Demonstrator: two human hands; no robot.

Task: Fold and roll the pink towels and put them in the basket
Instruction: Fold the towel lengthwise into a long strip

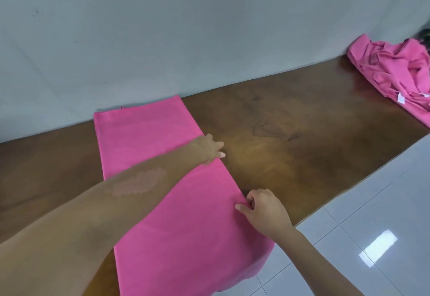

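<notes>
A pink towel [149, 146] lies folded into a long flat strip across the brown wooden table [290, 137], its near end hanging over the table's front edge. My left hand [209, 148] reaches across the strip and rests on its right edge about halfway along; its fingertips reach onto the wood. My right hand [263, 209] is nearer to me on the same edge, with thumb and fingers pinching the fabric. No basket is in view.
A crumpled heap of pink towels [395, 72] with white tags lies at the table's far right, against the grey wall [186, 28]. White floor tiles [372, 237] show beyond the table's front edge at the lower right.
</notes>
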